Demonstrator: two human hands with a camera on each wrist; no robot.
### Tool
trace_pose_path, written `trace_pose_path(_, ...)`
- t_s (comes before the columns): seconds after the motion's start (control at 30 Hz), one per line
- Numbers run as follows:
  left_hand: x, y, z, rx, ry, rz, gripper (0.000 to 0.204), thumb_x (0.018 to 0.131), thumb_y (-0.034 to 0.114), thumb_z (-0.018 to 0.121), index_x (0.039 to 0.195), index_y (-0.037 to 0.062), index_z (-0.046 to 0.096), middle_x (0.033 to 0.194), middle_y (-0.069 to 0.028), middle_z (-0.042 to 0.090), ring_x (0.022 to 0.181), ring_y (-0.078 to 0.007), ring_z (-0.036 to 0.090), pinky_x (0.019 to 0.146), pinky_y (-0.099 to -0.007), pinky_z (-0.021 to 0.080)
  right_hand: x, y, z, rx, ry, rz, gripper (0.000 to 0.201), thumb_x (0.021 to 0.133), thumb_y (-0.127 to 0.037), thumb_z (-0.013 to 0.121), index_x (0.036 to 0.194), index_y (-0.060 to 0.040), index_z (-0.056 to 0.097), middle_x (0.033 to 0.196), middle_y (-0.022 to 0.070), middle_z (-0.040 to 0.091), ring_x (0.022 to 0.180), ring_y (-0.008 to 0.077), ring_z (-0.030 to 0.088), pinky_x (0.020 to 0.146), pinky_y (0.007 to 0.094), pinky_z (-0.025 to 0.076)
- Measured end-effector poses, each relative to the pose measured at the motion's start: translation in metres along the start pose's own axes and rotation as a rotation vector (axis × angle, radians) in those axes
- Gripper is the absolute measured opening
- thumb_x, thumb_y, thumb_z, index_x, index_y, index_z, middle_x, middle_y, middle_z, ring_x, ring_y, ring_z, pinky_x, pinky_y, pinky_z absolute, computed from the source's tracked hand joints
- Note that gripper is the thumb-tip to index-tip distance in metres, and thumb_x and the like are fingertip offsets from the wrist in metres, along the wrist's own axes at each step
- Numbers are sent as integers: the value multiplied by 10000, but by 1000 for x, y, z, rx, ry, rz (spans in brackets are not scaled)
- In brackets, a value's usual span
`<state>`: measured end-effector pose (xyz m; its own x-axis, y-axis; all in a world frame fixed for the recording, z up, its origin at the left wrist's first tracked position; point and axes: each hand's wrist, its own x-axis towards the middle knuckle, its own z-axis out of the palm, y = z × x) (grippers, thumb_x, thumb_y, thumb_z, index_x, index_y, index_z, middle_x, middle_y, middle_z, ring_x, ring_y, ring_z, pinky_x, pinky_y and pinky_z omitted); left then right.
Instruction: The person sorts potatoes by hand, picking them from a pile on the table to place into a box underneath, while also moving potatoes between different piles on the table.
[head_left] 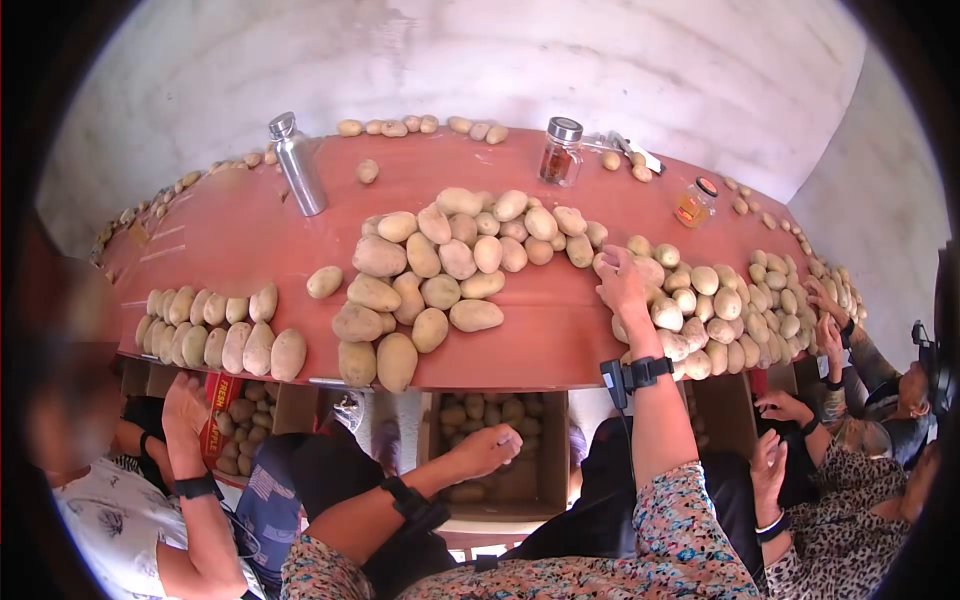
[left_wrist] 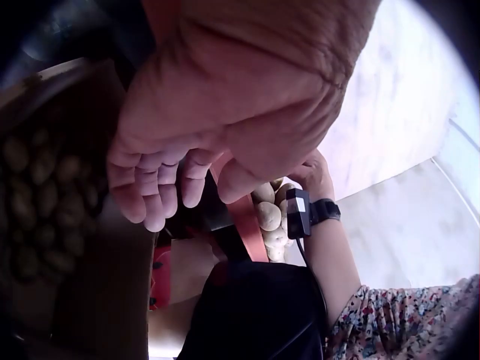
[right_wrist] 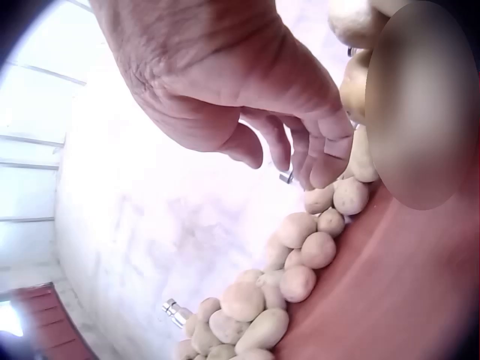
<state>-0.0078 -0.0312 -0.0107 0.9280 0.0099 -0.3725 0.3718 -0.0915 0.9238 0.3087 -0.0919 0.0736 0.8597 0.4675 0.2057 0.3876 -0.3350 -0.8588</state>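
Note:
My left hand (head_left: 487, 452) hangs over a cardboard box (head_left: 553, 470) of potatoes below the table edge. Its fingers curve loosely with nothing between them, as the left wrist view of the hand (left_wrist: 225, 112) shows. My right hand (head_left: 622, 283) reaches across the table to the left end of the right-hand potato pile (head_left: 700, 305). In the right wrist view that hand (right_wrist: 247, 97) has loosely bent fingers, fingertips right at some potatoes (right_wrist: 351, 195), and no potato in its grasp. Left of it, a curved heap of potatoes (head_left: 440, 260) lies in front of me.
On the red table (head_left: 550, 340) stand a steel bottle (head_left: 300, 165), a lidded glass jar (head_left: 561, 155) and a smaller jar (head_left: 695, 204). Potatoes in rows (head_left: 215, 330) lie at left. People sit on both sides, and a second box (head_left: 295, 410) holds potatoes.

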Motion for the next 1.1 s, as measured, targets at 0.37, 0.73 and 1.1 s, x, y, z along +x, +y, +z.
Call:
trace_pose_path(0.37, 7, -8, 18, 51, 149, 261, 203, 834, 217, 552, 897, 24, 568, 855, -136, 612, 833, -274, 603, 740, -369, 473, 54, -6, 56, -722, 113, -414, 573, 799, -324, 624, 1277, -83, 420, 1297, 190, 415, 1208, 362, 373, 1011, 435, 317)
trace_pose_path(0.73, 17, -17, 16, 72, 216, 279, 144, 788, 142, 527, 812, 4, 493, 795, -135, 563, 781, -297, 577, 684, -380, 435, 87, 15, 73, -684, 27, -518, 447, 789, -243, 635, 1192, -125, 480, 1212, 173, 452, 1108, 358, 453, 913, 460, 369)
trace_pose_path(1.1, 11, -17, 8, 10, 278, 343, 179, 730, 162, 549, 798, 2, 505, 790, -157, 579, 777, -327, 577, 673, -396, 437, 37, -52, 84, -979, 3, -194, 564, 774, -284, 658, 1267, -188, 403, 1356, 70, 359, 1160, 307, 421, 936, 469, 367)
